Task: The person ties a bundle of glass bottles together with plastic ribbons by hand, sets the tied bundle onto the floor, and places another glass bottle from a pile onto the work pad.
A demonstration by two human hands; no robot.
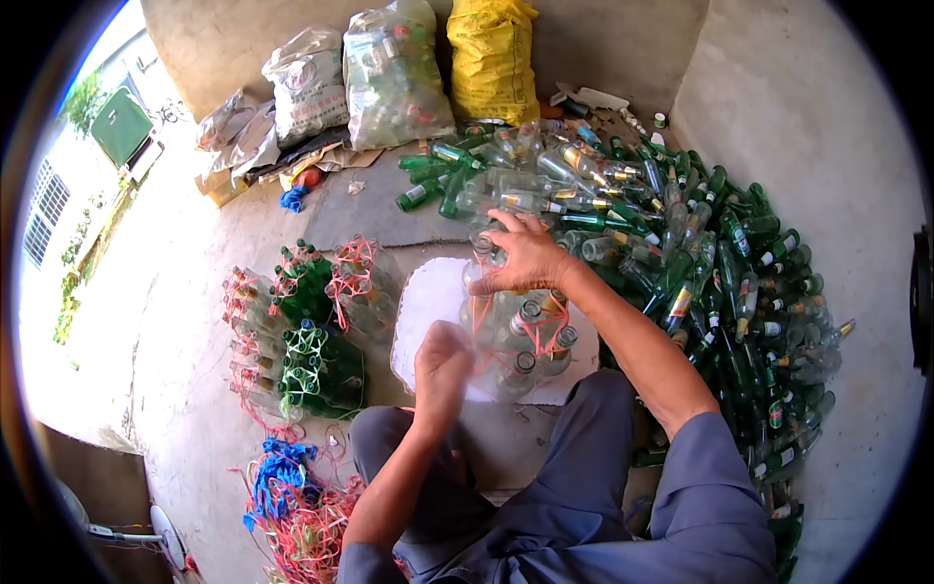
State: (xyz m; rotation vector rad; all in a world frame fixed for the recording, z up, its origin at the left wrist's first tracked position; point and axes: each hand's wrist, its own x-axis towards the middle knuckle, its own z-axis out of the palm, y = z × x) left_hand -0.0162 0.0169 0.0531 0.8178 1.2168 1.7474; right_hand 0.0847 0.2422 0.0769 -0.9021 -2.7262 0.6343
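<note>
The seated person's dark blue-grey trousers (593, 438) and short sleeve (715, 477) lie closest. Between and beyond the knees, a white board (423, 292) on the concrete floor (185, 360) bears a cluster of upright clear glass bottles (516, 375), with pink plastic strapping (553, 331) looped around their necks. The right hand (525, 255) reaches over the far side of this cluster, fingers and thumb spread apart by the bottle necks. The left hand (445, 375) is at the cluster's near left, curled and blurred by motion; I cannot tell whether it pinches any strapping.

Left of the board stand strapped bundles: green bottles tied with pale green strips (326, 370), green bottles tied with red (304, 282), and clear bottles tied with pink-red (365, 287). A tangle of pink strips (311, 530) and blue strips (280, 477) lies by the left forearm. To the right, loose green and clear bottles (735, 292) are heaped against the wall. A yellow sack (493, 63) stands at the back.
</note>
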